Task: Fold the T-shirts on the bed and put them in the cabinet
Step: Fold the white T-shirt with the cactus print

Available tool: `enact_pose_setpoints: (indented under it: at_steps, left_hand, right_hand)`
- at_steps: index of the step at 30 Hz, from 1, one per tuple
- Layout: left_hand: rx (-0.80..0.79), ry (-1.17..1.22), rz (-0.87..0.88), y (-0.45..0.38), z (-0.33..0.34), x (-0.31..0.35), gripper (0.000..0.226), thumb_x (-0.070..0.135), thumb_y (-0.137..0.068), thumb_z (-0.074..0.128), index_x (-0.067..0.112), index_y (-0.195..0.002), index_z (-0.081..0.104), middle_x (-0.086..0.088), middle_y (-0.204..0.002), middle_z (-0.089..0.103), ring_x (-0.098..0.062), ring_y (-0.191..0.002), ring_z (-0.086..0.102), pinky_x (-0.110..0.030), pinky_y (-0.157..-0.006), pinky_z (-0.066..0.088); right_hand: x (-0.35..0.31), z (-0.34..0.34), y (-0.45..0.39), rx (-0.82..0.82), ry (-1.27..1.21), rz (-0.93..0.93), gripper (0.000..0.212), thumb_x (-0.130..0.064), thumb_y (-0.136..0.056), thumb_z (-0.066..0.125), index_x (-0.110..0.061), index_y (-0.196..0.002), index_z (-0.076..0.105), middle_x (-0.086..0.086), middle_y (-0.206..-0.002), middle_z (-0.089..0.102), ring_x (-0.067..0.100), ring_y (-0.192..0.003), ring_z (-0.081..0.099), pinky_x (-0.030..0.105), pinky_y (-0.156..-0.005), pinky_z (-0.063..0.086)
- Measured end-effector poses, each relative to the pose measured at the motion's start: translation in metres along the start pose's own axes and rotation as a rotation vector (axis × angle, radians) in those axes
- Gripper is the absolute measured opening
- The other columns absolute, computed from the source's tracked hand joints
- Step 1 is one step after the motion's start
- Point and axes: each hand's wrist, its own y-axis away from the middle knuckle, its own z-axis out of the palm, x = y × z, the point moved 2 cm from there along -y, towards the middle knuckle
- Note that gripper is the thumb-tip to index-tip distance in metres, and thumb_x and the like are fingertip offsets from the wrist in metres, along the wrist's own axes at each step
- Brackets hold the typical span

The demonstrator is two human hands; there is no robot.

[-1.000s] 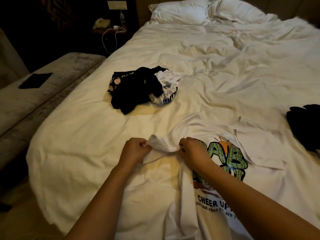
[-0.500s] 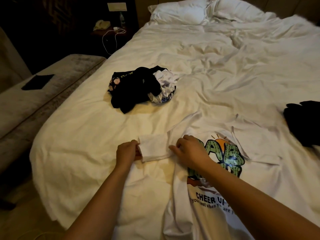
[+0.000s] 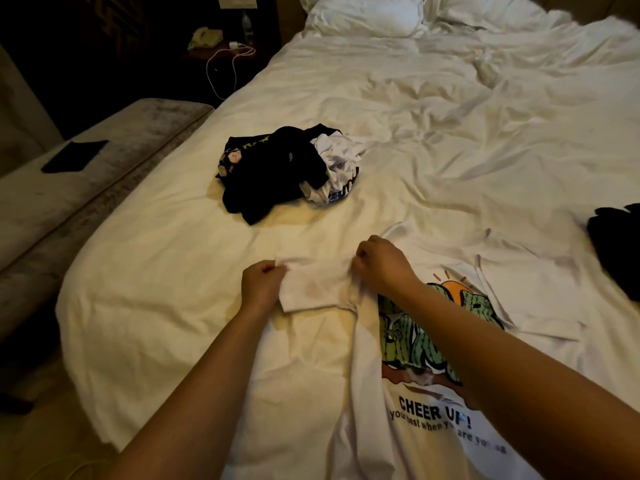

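The white T-shirt lies print side up on the bed, under the right forearm and to the right of the hands. The left hand and the right hand each pinch one end of its sleeve, stretched flat between them, probably to smooth it before folding. Beyond the hands, a heap of black and white shirts waits unfolded.

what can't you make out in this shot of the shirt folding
Head view, the only one:
- White T-shirt: its slogan's small second line is partly covered by the right forearm.
- Black garment: cut off by the right edge.
- Clothes pile: crumpled, so the count is unclear.
- Nightstand items: too dark and small.
- Cabinet: not in view.
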Motion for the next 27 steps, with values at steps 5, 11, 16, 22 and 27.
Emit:
enact_pose_setpoints:
  at_steps: [5,11,16,22,27]
  left_hand:
    - [-0.09,-0.002,-0.161,-0.014,0.002,0.0,0.022,0.031,-0.08,0.08,0.011,-0.076,0.074,-0.008,-0.084,0.074,-0.027,-0.082,0.07,-0.038,-0.081,0.058]
    - [-0.055,-0.201,-0.07,-0.022,0.008,0.002,0.023,0.029,-0.083,0.073,0.013,-0.07,0.062,-0.011,-0.078,0.067,-0.033,-0.082,0.067,-0.041,-0.078,0.056]
    - [0.07,-0.632,0.433,-0.006,0.018,0.021,0.032,0.003,-0.078,0.065,0.02,-0.106,0.065,-0.004,-0.111,0.061,-0.026,-0.107,0.053,-0.036,-0.094,0.041]
    - [-0.361,-0.746,0.405,-0.004,0.058,0.04,0.027,0.027,-0.088,0.066,0.02,-0.113,0.074,0.0,-0.115,0.071,-0.021,-0.111,0.061,-0.033,-0.099,0.045]
    - [-0.395,-0.744,0.394,-0.01,0.074,0.039,0.029,0.046,-0.083,0.075,0.022,-0.099,0.076,0.005,-0.089,0.071,-0.016,-0.087,0.065,-0.031,-0.077,0.049]
  right_hand:
    - [0.008,0.014,0.003,-0.012,0.113,0.105,0.045,-0.032,-0.101,0.045,-0.002,-0.073,0.063,0.014,-0.079,0.06,0.029,-0.088,0.053,0.035,-0.066,0.036]
    - [0.019,0.003,-0.017,0.021,0.053,0.235,0.017,-0.012,-0.089,0.054,-0.008,-0.104,0.06,0.012,-0.101,0.06,0.033,-0.088,0.059,0.039,-0.073,0.051]
    - [0.036,-0.016,-0.033,0.182,0.044,0.334,0.062,-0.017,-0.079,0.073,-0.008,-0.134,0.046,0.015,-0.132,0.041,0.036,-0.113,0.051,0.041,-0.082,0.049]
    - [0.069,-0.026,-0.05,0.189,-0.172,0.543,0.052,-0.051,-0.093,0.057,0.0,-0.106,0.063,0.014,-0.1,0.066,0.034,-0.097,0.064,0.031,-0.069,0.041]
    - [0.075,-0.035,-0.05,0.29,-0.29,0.562,0.044,-0.029,-0.097,0.049,0.005,-0.075,0.064,0.012,-0.065,0.06,0.027,-0.061,0.053,0.031,-0.056,0.035]
